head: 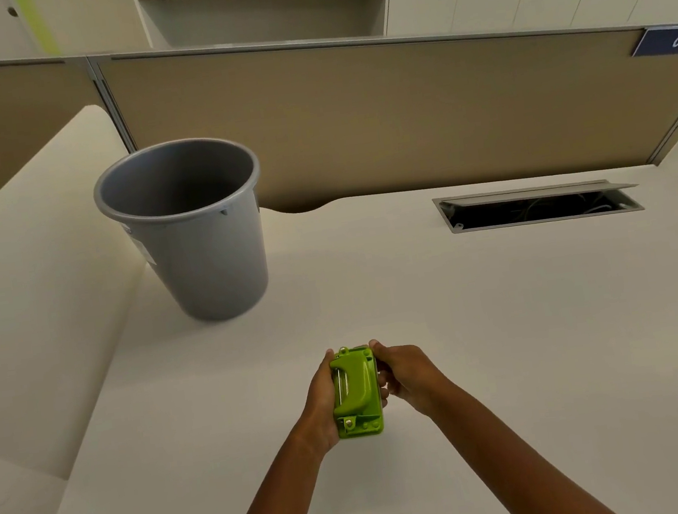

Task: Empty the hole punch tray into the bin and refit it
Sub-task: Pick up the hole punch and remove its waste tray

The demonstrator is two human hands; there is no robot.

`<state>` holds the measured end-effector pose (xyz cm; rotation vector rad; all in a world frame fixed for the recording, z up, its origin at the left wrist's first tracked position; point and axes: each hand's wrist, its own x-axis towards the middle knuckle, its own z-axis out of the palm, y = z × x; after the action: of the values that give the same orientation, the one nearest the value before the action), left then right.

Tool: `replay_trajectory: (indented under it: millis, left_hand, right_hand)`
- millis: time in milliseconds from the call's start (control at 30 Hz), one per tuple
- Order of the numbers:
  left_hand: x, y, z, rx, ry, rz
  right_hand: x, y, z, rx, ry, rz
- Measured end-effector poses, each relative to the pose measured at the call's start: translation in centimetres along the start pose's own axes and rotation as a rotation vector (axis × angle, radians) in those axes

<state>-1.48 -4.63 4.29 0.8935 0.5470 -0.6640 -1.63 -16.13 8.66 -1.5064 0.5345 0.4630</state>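
Note:
A lime-green hole punch [357, 390] is held just above the white desk, near its front middle, tipped on its side with the lever facing me. My left hand [319, 401] wraps its left side. My right hand [404, 373] grips its right side, fingers curled behind the base where the tray sits; the tray itself is hidden. A grey plastic bin [197, 241] stands upright on the desk to the far left, well beyond the hands, its mouth open and its inside looking empty.
An open cable hatch [537, 204] is set in the desk [512, 341] at the back right. A tan partition [374, 114] runs behind the desk with a blue "015" label [673, 40]. A cream raised surface [29, 276] adjoins on the left.

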Motion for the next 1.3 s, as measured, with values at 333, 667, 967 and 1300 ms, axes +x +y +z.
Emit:
replay_trajectory:
  millis: [333,667,967,1300]
  left_hand:
    - [-0.2,0.5,-0.1,-0.08,0.026,0.048]
    - [-0.2,2.0,-0.4,-0.495,-0.025,0.171]
    - [-0.3,2.0,0.4,-0.528,-0.046,0.181]
    - [0.6,2.2,0.9,-0.531,-0.013,0.258]
  right_hand:
    - [-0.4,0.5,-0.1,0.168,-0.069,-0.005]
    - [-1.8,2.2,0.4,0.411,-0.189,0.023]
    - [-1.6,1.8,1.0,0.549,-0.161,0.059]
    - [-1.6,1.9,1.2,0.621,-0.17,0.033]
